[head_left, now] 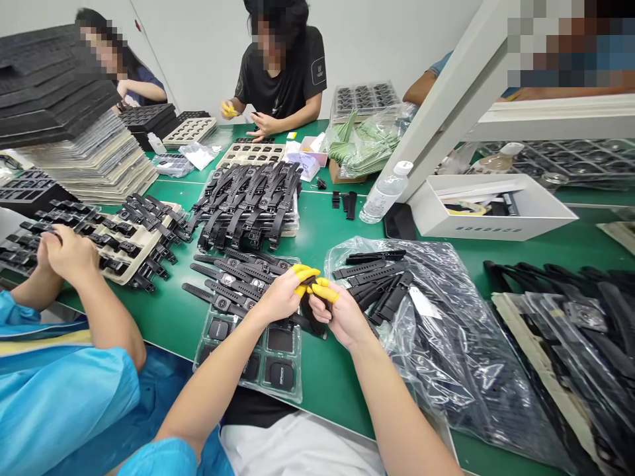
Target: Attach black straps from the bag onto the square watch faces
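Observation:
Both my hands meet over the green table, with yellow covers on several fingertips. My left hand (285, 295) and my right hand (338, 311) pinch a small black watch part between them, and a black strap (311, 316) hangs below the fingers. Close behind my left hand, black watches with straps (233, 281) lie in rows on a clear tray. The tray's front pockets (282, 373) hold square black pieces. To the right of my right hand, loose black straps (381, 281) rest on a clear plastic bag (446, 330).
Stacked watches (248, 198) stand behind the tray. A bottle (384, 193), a dark phone (399, 221) and a white box (489, 228) are at the back right. At the left, a co-worker's hands (72, 254) rest near a beige tray (133, 264). Another person sits across the table (317, 231).

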{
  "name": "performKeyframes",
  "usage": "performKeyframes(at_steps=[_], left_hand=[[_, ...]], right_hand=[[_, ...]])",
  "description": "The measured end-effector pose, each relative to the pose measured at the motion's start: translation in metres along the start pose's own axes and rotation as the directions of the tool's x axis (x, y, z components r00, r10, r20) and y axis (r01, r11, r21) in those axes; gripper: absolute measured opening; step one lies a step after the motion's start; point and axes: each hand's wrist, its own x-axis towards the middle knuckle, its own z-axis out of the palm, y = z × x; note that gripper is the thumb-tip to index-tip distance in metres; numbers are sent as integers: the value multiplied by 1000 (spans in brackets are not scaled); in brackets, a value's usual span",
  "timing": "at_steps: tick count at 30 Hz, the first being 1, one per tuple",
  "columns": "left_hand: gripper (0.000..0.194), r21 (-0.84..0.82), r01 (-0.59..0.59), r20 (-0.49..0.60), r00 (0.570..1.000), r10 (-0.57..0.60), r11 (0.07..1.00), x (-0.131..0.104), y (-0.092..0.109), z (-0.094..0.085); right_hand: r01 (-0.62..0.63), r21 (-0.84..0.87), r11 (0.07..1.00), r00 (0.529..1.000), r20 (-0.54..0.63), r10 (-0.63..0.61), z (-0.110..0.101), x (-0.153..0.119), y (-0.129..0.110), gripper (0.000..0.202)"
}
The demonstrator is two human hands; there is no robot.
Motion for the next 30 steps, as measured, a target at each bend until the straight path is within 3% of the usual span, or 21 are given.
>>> performKeyframes(at_steps=[8, 13, 16, 20, 30], left_hand=[[47, 11, -4, -6, 1000, 4, 1000, 0, 3, 0], [52, 55, 2, 12, 1000, -3, 998, -1, 6, 2], [54, 57, 12, 46, 999, -14, 998, -1, 9, -2], [48, 16, -14, 103, 995, 13, 1000, -1, 14, -10], [35, 89, -45, 112, 993, 34, 995, 5, 15, -10]], right_hand=[[32, -75, 997, 999, -19, -33, -3, 2, -1, 40], [5, 37, 999, 1000, 8, -5, -5, 4, 1, 41], [28, 11, 1000, 1000, -13, -28, -5, 4, 3, 39], [32, -8, 999, 999, -20, -32, -6, 4, 2, 40], [8, -91, 996, 998, -59, -13, -6, 3, 1, 40]])
